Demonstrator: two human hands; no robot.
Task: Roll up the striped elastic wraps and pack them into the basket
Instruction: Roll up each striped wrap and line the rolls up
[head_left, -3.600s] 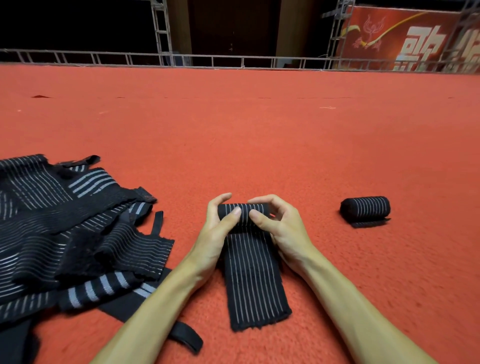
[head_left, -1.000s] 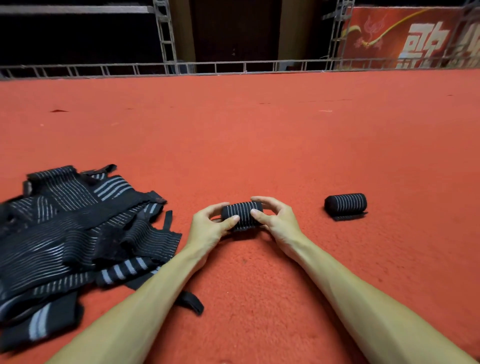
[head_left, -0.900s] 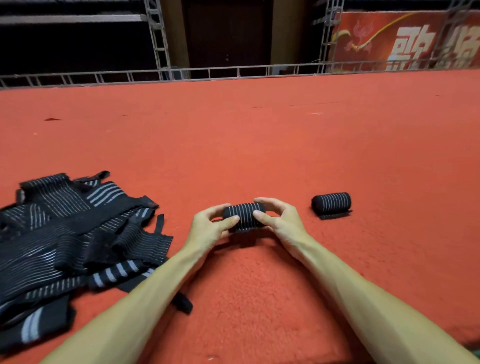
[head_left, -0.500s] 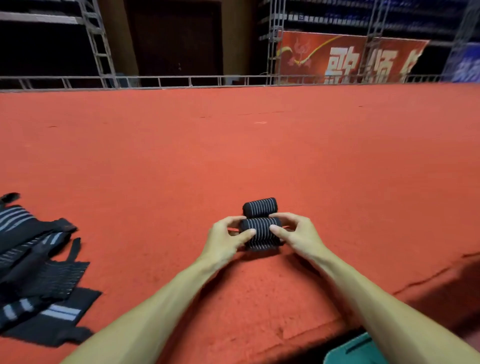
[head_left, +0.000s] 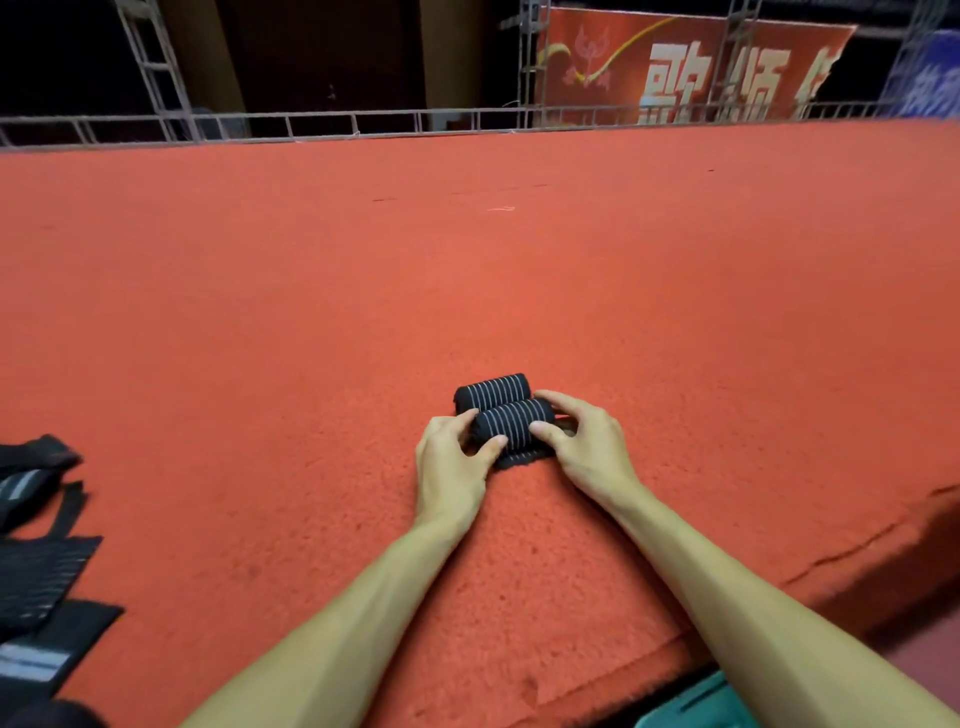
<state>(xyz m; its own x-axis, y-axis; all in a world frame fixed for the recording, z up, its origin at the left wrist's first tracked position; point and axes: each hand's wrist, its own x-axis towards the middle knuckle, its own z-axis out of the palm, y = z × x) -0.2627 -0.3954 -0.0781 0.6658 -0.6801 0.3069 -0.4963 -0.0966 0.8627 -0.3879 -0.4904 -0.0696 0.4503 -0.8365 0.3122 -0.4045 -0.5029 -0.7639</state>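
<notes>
Two rolled black wraps with thin white stripes lie side by side on the red carpet. The near roll (head_left: 511, 427) is gripped at its ends by my left hand (head_left: 451, 462) and my right hand (head_left: 587, 446). The far roll (head_left: 491, 393) touches it just behind and is free of my fingers. A heap of unrolled striped wraps (head_left: 36, 556) lies at the left edge. A teal corner of the basket (head_left: 711, 704) shows at the bottom edge, below the carpet's front edge, mostly hidden by my right forearm.
The red carpet (head_left: 467, 270) stretches far ahead to a metal truss rail (head_left: 363, 124) and a red banner (head_left: 675, 67). The carpeted platform's edge (head_left: 857, 545) drops off at the lower right.
The flat wrap has been rolled up fully. Both hands carried the roll to the right and set it against the other roll; the view swung right, so the heap slid left.
</notes>
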